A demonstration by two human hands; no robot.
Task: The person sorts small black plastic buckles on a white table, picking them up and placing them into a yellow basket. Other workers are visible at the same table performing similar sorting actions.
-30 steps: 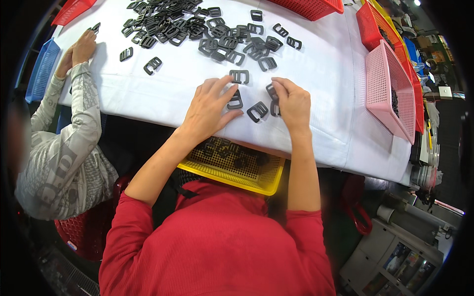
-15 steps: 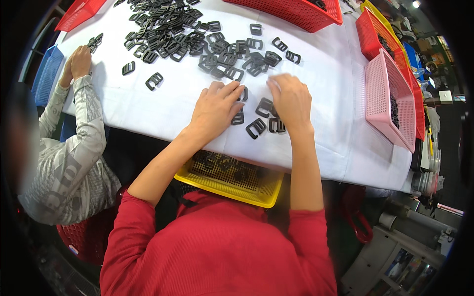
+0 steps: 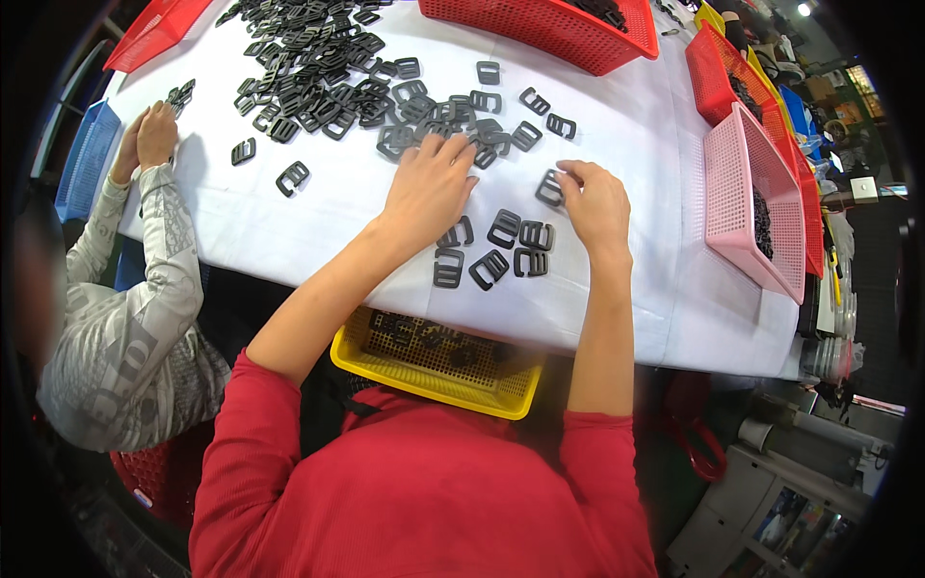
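Observation:
Black plastic slide buckles lie over the white-covered table. My left hand reaches palm down to the near edge of a loose group of buckles; its fingers are slightly apart, with the fingertips over the buckles. To the right, my right hand has thumb and fingertips closed at the edge of a single buckle. Between my forearms, near the table's front edge, sits a small cluster of several buckles, partly behind my left hand.
A large buckle heap spreads at the far left. Below the table edge is a yellow basket holding buckles. Red and pink baskets stand far and right; a blue basket is left, beside a co-worker's hands.
My left hand has moved away from me, toward the loose buckles. My right hand has moved right and is at a single buckle. The near cluster shows more buckles.

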